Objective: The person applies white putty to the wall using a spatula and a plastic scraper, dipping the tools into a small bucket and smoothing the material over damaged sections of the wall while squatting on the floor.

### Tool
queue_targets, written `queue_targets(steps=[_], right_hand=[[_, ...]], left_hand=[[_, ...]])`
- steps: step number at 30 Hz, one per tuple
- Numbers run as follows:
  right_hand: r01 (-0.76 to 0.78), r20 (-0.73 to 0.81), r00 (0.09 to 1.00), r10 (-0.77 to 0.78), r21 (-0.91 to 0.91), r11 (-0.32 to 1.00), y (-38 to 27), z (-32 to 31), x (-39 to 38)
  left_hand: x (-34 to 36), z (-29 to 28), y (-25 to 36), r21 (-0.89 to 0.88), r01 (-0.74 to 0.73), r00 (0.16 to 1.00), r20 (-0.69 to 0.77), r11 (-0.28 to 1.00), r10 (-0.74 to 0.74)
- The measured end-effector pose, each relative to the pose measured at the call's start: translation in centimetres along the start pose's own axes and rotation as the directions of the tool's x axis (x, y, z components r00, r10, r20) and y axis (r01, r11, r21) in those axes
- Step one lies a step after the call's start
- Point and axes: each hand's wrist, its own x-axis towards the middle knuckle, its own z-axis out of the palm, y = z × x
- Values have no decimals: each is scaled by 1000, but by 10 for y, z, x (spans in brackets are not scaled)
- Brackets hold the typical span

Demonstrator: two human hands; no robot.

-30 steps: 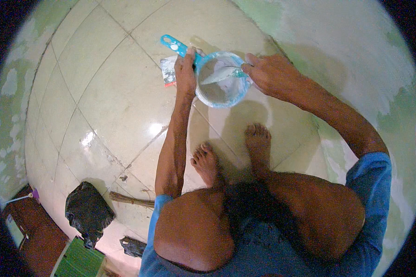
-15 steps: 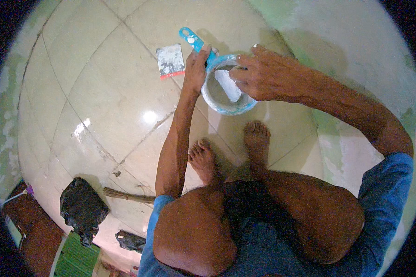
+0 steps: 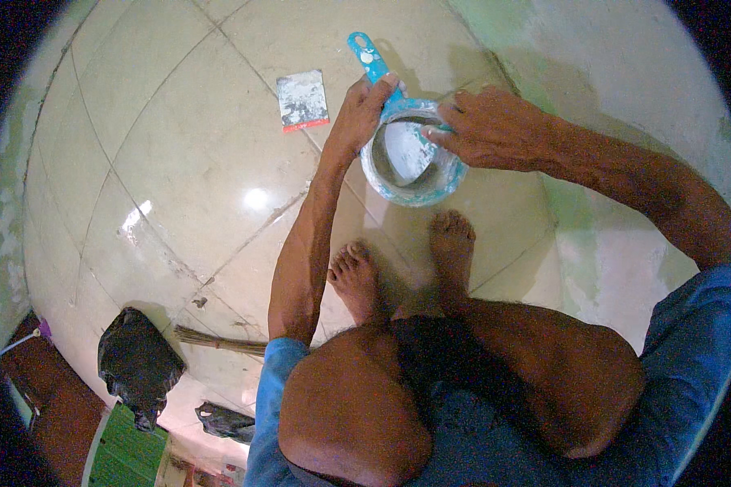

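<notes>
My left hand (image 3: 364, 114) is closed round the blue handle of a round dipper (image 3: 418, 196), smeared white along its rim. The handle's holed end sticks out beyond my fingers. My right hand (image 3: 499, 128), fingers pinched at the dipper's right rim, grips a flat scraper (image 3: 408, 152) with a whitish, smeared blade. That blade is down inside the dipper, over greyish paste; where the fingers meet it is partly hidden. A square plate (image 3: 302, 97), smeared white and grey with a red edge, lies flat on the floor left of my left hand.
My bare feet (image 3: 356, 276) stand on the tiled floor just nearer than the dipper. A patchy green-white wall (image 3: 625, 81) rises at the right. At the lower left are black plastic bags (image 3: 138, 357), a bundle of sticks (image 3: 219, 341) and a green panel (image 3: 126, 450).
Both hands and the dipper have shifted slightly right, and the handle points more upright. The scraper blade has turned, so more of its face shows inside the dipper.
</notes>
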Motion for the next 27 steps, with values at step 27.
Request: queue_targets(steps=[27], right_hand=[[69,125,990,-61,-66,995,-8,4,17]], left_hand=[[2,10,0,80,-2,998,67,997,-4]])
